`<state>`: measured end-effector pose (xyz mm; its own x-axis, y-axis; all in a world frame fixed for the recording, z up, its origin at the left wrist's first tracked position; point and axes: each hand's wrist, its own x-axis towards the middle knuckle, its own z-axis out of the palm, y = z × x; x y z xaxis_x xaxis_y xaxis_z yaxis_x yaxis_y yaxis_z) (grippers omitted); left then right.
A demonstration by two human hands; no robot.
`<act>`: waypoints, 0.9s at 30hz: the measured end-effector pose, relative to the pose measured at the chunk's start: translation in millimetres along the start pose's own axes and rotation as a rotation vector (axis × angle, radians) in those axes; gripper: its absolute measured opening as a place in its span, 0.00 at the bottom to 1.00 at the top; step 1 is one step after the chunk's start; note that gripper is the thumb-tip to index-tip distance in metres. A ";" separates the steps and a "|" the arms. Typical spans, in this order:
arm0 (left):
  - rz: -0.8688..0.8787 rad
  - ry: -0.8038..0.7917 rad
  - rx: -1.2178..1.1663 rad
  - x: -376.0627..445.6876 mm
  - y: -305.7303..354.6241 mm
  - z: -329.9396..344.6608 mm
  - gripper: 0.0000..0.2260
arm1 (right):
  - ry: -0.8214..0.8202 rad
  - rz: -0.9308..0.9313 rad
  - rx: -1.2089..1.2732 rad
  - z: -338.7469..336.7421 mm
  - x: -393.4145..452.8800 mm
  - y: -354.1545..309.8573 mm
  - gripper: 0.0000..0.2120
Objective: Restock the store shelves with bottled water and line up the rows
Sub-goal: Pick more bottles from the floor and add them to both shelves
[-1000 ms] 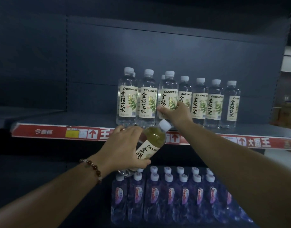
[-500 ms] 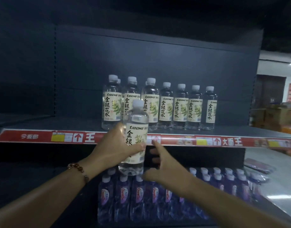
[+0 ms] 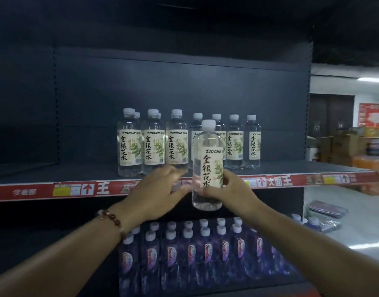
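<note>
Fingers (image 3: 225,179) of the right hand (image 3: 231,189) curl round a clear plastic bottle with a white cap and cream label (image 3: 207,166) — upright, in front of the dark metal shelf with a red price strip (image 3: 77,174). Fingers of the left hand (image 3: 160,189) hang loosely curled beside it, perhaps touching. Judged step: placing — next, lift it into the front-row gap before the shelved clear bottles (image 3: 154,144).

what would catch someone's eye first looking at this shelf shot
The clear bottle held upright mid-frame by the right hand, in front of the red shelf edge strip. Behind it, matching bottles stand on the dark shelf; purple-labelled bottles fill the level below.
</note>
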<state>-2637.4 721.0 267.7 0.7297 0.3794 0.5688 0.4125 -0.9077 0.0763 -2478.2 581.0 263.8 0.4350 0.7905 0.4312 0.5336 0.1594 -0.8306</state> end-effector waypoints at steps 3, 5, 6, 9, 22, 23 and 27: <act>0.123 0.017 0.328 4.7 -24.8 22.3 0.25 | 0.056 0.031 0.031 -9.5 17.9 -1.3 0.22; 0.141 0.005 0.411 6.5 -33.8 33.8 0.23 | 0.104 0.052 0.029 -10.6 33.3 -0.3 0.25; 0.147 0.005 0.445 7.1 -37.2 38.0 0.22 | 0.125 0.063 0.030 -9.8 40.9 0.5 0.28; 0.168 0.047 0.495 8.9 -46.1 46.1 0.22 | 0.187 0.078 0.013 0.3 57.5 0.4 0.40; 0.187 0.164 0.438 10.6 -59.4 60.3 0.21 | 0.301 0.060 -0.207 28.7 115.8 7.7 0.48; 0.189 0.168 0.433 11.1 -60.4 61.1 0.21 | 0.296 0.061 -0.221 28.9 118.2 8.7 0.48; 0.174 0.167 0.411 12.6 -60.7 61.1 0.21 | 0.306 0.076 -0.258 29.5 126.3 12.9 0.50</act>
<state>-2620.0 791.8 220.2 0.7234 0.1636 0.6707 0.4982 -0.7963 -0.3431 -2437.8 700.3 297.2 0.6550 0.5757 0.4894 0.6394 -0.0772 -0.7649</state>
